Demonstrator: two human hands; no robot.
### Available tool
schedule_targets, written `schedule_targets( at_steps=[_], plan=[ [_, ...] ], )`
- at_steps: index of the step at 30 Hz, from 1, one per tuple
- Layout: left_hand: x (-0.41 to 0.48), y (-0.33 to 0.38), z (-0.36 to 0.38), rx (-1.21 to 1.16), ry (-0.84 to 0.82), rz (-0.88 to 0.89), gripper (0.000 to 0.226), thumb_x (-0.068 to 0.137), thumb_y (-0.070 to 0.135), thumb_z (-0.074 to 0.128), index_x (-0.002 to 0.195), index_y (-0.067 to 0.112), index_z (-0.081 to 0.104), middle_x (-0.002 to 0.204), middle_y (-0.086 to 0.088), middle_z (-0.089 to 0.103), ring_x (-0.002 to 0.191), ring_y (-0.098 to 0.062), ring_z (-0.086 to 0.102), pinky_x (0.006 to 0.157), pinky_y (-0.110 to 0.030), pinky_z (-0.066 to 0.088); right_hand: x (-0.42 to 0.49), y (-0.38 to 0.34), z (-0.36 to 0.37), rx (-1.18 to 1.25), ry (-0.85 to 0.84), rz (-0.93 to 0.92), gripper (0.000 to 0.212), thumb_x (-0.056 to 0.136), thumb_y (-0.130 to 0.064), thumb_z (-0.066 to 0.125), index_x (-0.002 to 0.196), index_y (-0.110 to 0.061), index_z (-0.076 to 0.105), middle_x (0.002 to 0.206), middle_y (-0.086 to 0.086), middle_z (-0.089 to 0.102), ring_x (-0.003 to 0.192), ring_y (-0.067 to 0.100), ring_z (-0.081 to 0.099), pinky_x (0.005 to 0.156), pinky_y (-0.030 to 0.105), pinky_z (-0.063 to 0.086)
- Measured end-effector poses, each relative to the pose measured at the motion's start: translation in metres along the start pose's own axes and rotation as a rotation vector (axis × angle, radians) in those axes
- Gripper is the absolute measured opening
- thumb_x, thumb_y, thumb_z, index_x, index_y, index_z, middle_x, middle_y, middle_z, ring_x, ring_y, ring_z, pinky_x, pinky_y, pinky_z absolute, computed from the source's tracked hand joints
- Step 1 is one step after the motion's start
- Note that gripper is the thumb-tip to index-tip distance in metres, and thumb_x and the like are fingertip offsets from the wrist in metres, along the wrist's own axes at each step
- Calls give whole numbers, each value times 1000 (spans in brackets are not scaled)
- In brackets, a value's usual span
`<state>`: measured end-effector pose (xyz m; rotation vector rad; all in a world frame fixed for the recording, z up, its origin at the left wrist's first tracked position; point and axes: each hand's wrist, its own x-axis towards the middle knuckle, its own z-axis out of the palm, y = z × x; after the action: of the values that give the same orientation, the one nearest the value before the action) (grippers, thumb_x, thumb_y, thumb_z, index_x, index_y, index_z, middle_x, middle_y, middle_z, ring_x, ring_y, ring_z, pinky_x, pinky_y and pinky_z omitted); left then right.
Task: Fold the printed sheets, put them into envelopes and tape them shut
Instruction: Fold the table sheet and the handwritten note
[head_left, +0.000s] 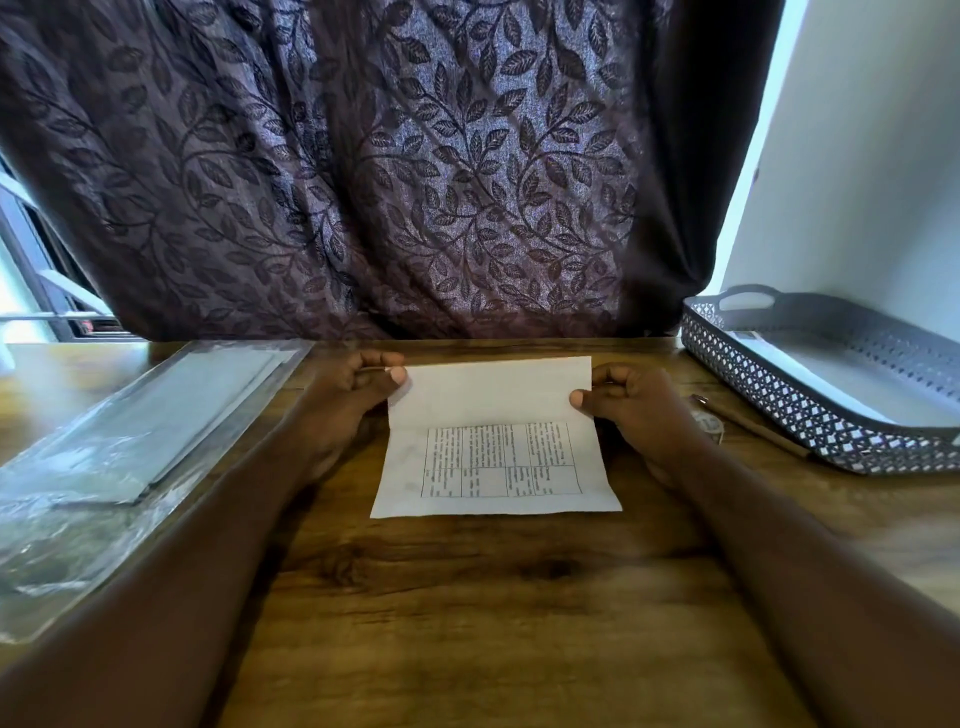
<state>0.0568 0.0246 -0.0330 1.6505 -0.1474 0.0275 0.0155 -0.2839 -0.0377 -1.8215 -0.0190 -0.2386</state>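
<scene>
Head view: hands (358, 395) (631, 405) pinch the sheet (493, 392) between plastic packet (130, 415) and basket (769, 395).

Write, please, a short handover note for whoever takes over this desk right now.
Left hand: pinches the sheet at its far left corner.
Right hand: pinches the far right corner.
Sheet: mid table, far part folded over toward the person, print showing on the near part.
Clear pack, likely envelopes: on the left, untouched.
Basket: on the right, with something white in it.
Small roll, perhaps tape: beside the right hand.
Done: first fold under way.
Left: finish folding, put the sheet in an envelope, tape it shut.
</scene>
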Motion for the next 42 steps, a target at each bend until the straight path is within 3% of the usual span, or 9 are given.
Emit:
schedule_targets(
  at_steps=[5,18,21,26,29,33,35,37,42],
  plan=[
    [-5,-1,11,-13,-188,-42,30,96,7,58,126,12,60,113,-9,75,102,-25,73,89,-45,57,1,-1,-3,130,62,-4,15,90,-5,70,104,-7,69,97,6,79,90,22,76,83,43,60],
    [-3,-5,4,-238,-176,-88,32,96,-2,51,120,14,64,110,-11,75,98,-27,74,77,-40,62,2,0,-1,334,-55,100,20,89,8,61,102,-3,71,104,14,77,95,28,75,78,41,61],
    [-6,-2,6,-308,-149,-91,26,95,-6,48,109,4,67,98,-16,76,85,-27,75,63,-34,62,1,-1,0,350,-56,100,20,90,11,58,92,-2,73,96,15,77,88,27,76,74,37,63],
    [-5,-4,-1,-267,-139,-119,37,101,15,37,110,-5,67,107,-28,71,95,-38,70,65,-35,62,7,3,0,318,-45,77,30,94,5,44,88,8,73,102,19,76,100,30,72,84,40,60],
    [-3,-4,1,-286,-112,-150,31,101,25,49,104,1,68,107,-24,73,98,-37,70,74,-40,61,8,7,1,276,-50,76,17,93,-1,60,95,6,75,102,15,77,101,25,73,91,38,58],
    [-1,-4,5,-201,-117,-89,31,98,27,59,80,8,76,94,-17,75,94,-35,70,82,-45,58,10,13,2,96,-51,15,16,81,2,76,96,-3,78,102,4,78,102,14,72,93,28,55],
    [-1,-6,6,-126,-111,-38,9,89,8,68,84,9,75,92,-11,75,95,-31,68,75,-36,60,9,12,3,48,-29,-14,16,80,3,77,93,-6,78,101,1,78,101,12,72,86,23,55],
    [-1,-8,9,-46,-105,-21,20,84,-2,71,100,8,73,94,-11,76,89,-25,71,68,-30,61,8,12,3,-36,5,-66,16,80,1,78,91,-11,78,98,-2,77,96,12,71,78,21,54],
    [4,-16,13,292,-44,109,18,82,14,79,98,21,78,100,3,77,92,-18,73,88,-45,59,8,8,8,-129,48,-130,28,80,-1,80,99,-20,73,98,4,72,92,20,68,80,34,60]
  ],
)
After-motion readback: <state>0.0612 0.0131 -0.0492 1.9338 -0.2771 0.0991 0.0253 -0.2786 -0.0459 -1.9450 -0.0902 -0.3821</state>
